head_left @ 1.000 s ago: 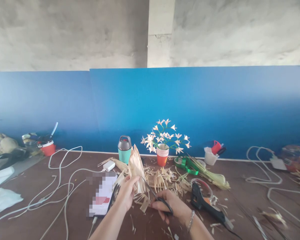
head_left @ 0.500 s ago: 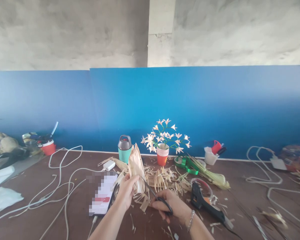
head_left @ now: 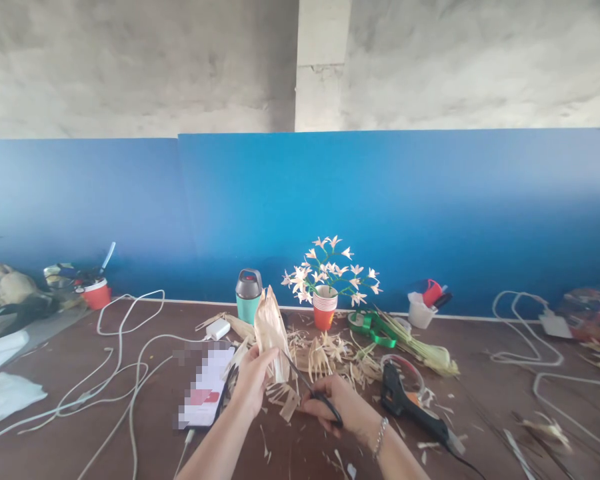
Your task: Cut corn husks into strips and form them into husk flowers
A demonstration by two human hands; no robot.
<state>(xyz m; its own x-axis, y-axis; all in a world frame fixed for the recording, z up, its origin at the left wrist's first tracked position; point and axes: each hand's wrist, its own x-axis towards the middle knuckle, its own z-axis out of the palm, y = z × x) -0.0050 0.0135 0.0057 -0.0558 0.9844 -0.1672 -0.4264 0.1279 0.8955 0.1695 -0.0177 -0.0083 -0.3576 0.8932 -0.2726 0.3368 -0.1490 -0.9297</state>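
My left hand (head_left: 250,383) is closed around the lower part of a dry corn husk (head_left: 271,328), holding it upright above the brown table (head_left: 130,440). My right hand (head_left: 337,407) grips black-handled scissors (head_left: 310,390), whose blades point up-left into the husk near my left fingers. Cut husk strips (head_left: 285,400) hang and lie just below the two hands.
A phone (head_left: 205,387) lies left of my hands, with white cables (head_left: 120,373) looping further left. A black glue gun (head_left: 410,405) lies to the right. Behind stand a teal jar (head_left: 249,295), an orange cup of husk flowers (head_left: 325,308), green tape (head_left: 373,328) and husk scraps (head_left: 340,357).
The view has tipped slightly; both hands stay in place at the husk, with the scissors shifting very little.
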